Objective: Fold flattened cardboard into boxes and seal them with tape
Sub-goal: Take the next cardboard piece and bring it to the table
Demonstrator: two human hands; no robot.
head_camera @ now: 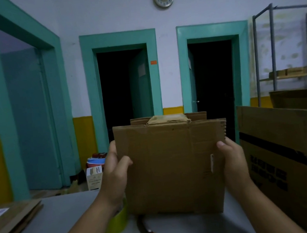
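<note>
While the brown cardboard box (170, 169) is held upright at the centre of the frame, over the grey table (65, 220), its left edge is gripped by the left hand (115, 174) and its right edge by the right hand (233, 162), thumbs laid on the near face. Flaps stand at the top. The board is matte, creased and scuffed. A glossy green tape roll (117, 226) lies beneath the left wrist, so that hand is judged nearer for sealing.

Shows plain brown on the cardboard box (171, 167), yellow-green on the tape roll (117, 224) at 7 o'clock, teal on the door frames (117, 39).
</note>
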